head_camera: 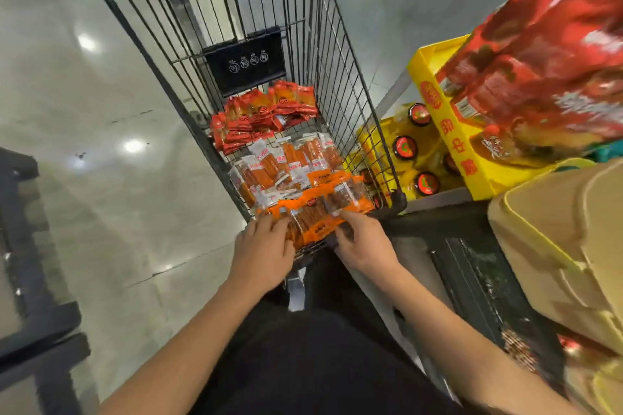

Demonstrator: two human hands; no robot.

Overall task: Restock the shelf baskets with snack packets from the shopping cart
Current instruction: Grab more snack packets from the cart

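Observation:
A black wire shopping cart (188, 84) stands in front of me. In it lie red snack packets (263, 114) at the far end, clear packets of orange sticks (286, 162) in the middle, and orange-edged packets (323, 209) at the near end. My left hand (264, 253) reaches over the near rim, its fingers on the left side of the orange-edged packets. My right hand (364, 239) grips their right side, fingers curled round the edge. No shelf basket is plainly visible.
To the right, a yellow display box (451, 131) holds large red bags (546, 54), with dark-capped yellow bottles (404, 148) below it. A tan carton (556, 246) sits near right. A dark shelf frame (30, 280) stands at left. Glossy floor lies left of the cart.

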